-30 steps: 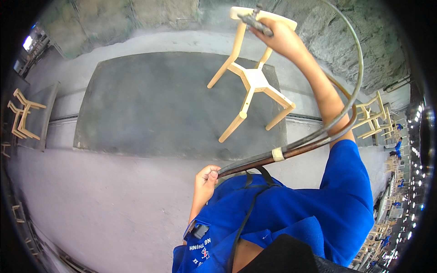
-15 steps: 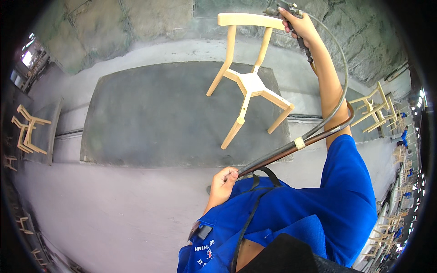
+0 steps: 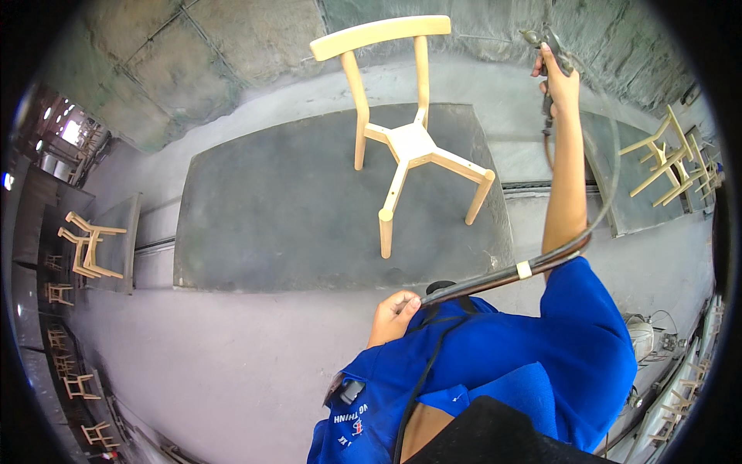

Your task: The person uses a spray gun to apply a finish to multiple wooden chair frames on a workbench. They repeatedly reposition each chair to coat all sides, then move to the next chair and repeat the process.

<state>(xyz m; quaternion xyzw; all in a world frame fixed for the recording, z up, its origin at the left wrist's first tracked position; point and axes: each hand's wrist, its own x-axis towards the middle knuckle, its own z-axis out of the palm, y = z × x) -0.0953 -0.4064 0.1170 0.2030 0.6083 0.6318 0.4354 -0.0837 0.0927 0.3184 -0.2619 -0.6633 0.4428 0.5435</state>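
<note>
My right hand is wrapped round a spray gun, raised at the upper right with its nozzle toward the left. Hoses run from the gun along my right forearm. Down at my waist, my left hand closes on the bundled hoses, which a pale band of tape binds together. A bare wooden chair frame, with a curved back rail and no seat, stands on a dark grey board, left of the spray gun and apart from it.
More wooden chair frames stand at the left and on a second dark board at the right. A stained grey wall rises behind. A rail runs past the boards. Equipment sits behind my right elbow.
My right hand has moved the spray gun right and slightly down, away from the chair's back rail. The chair frame looks turned and shows further left. My left hand keeps its hold.
</note>
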